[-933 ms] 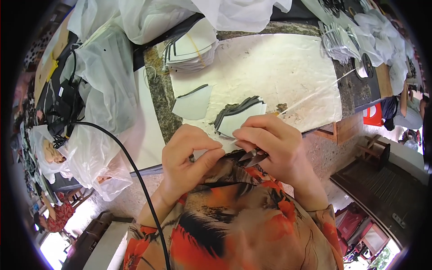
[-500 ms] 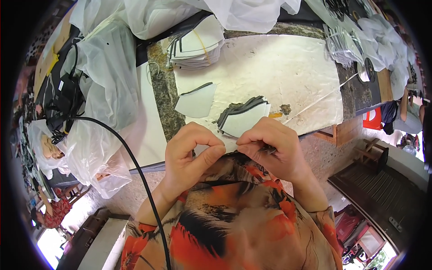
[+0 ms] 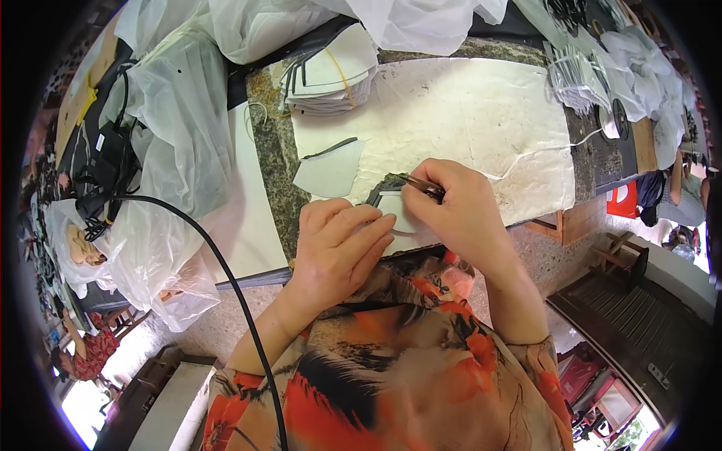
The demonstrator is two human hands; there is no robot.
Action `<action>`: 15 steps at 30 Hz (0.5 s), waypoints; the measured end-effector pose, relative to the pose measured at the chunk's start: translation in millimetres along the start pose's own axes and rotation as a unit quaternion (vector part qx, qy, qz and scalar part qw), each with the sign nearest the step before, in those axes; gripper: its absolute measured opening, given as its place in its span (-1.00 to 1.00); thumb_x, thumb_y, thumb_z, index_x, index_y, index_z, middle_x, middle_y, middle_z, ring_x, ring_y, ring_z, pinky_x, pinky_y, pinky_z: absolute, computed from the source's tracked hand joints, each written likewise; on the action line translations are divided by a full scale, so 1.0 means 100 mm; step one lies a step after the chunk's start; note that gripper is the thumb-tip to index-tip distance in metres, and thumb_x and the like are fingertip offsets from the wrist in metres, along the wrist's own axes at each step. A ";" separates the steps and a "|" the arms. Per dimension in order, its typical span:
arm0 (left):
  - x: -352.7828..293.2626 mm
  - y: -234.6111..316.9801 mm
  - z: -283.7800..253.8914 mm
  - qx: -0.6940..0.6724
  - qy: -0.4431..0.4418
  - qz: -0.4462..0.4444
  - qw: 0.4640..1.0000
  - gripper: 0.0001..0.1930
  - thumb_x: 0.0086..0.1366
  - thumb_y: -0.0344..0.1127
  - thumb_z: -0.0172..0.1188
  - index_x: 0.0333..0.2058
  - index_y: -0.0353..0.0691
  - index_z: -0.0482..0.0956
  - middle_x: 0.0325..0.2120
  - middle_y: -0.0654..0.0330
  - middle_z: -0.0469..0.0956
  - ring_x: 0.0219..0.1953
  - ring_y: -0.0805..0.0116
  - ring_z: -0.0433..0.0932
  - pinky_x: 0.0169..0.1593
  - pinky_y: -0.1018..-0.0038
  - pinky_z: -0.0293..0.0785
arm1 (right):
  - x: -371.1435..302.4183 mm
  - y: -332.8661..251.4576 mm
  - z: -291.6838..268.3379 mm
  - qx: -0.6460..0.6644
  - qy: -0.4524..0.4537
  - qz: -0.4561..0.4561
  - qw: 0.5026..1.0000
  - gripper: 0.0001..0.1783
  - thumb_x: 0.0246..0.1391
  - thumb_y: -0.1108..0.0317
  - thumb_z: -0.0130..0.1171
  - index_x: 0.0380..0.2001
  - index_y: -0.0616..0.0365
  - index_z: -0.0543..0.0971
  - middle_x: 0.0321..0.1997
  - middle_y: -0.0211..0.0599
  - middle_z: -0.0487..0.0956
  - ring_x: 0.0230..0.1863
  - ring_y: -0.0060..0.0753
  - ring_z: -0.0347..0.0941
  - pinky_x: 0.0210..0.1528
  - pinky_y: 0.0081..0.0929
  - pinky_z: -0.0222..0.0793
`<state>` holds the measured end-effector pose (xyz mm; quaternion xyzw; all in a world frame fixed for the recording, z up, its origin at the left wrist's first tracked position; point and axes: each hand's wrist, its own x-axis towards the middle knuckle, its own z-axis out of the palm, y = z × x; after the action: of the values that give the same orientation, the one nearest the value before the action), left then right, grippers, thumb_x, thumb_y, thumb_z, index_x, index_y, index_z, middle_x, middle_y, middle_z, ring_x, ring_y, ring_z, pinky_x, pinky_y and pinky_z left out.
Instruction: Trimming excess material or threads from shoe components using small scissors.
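My right hand (image 3: 460, 214) grips a slim dark metal tool (image 3: 427, 186), its tip over the black edges of a small stack of white pieces (image 3: 402, 216). Whether it is snips or tweezers I cannot tell. My left hand (image 3: 342, 244) lies with its fingers stretched out at the stack's near left side, partly covering it. Left of the stack lies a single white piece (image 3: 329, 171) with a black strip along its upper edge. A thin white tape (image 3: 530, 155) runs in a loose curve from the right and passes out of sight behind my right hand.
A thick stack of white pieces (image 3: 331, 86) held by a yellow band stands at the back of the white board (image 3: 466, 98). Plastic bags (image 3: 180, 128) crowd the left, where a black cable (image 3: 218, 255) hangs down. A reel (image 3: 618, 118) and bundled strips (image 3: 577, 83) are at the right.
My hands were pinched close together near the table's front edge. My right hand has moved up to the stack with the tool; my left fingers have straightened. The white tape has gone slack.
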<state>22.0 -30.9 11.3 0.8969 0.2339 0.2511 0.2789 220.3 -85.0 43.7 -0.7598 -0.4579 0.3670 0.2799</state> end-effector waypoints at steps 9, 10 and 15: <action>0.02 0.00 0.01 0.006 0.002 0.006 1.000 -0.72 0.09 -0.41 0.40 -0.17 -0.13 0.71 -0.18 0.28 0.60 -0.10 0.15 0.46 0.01 0.31 0.38 | 0.02 0.08 0.01 -0.011 0.036 -0.047 0.998 -0.79 0.05 0.33 0.22 -0.43 0.30 0.54 -0.56 -0.18 0.49 -0.53 -0.38 0.37 -0.41 -0.41 0.32; 0.02 0.00 0.01 0.006 0.002 0.006 1.000 -0.72 0.09 -0.41 0.40 -0.17 -0.13 0.71 -0.18 0.28 0.60 -0.10 0.15 0.46 0.01 0.31 0.38 | 0.02 0.08 0.00 0.033 0.012 -0.021 0.999 -0.79 0.05 0.32 0.22 -0.42 0.30 0.54 -0.57 -0.19 0.48 -0.53 -0.41 0.35 -0.41 -0.42 0.31; 0.02 0.00 0.01 0.005 -0.001 0.002 1.000 -0.72 0.09 -0.41 0.40 -0.17 -0.14 0.71 -0.17 0.27 0.59 -0.09 0.15 0.46 0.02 0.31 0.38 | 0.02 0.05 -0.02 0.049 -0.009 -0.005 0.999 -0.77 0.06 0.31 0.22 -0.42 0.31 0.54 -0.58 -0.22 0.45 -0.53 -0.50 0.30 -0.43 -0.45 0.28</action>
<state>24.3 -30.5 11.5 0.8991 0.2327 0.2498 0.2741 225.4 -85.2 40.6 -0.7394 -0.4460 0.3945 0.3143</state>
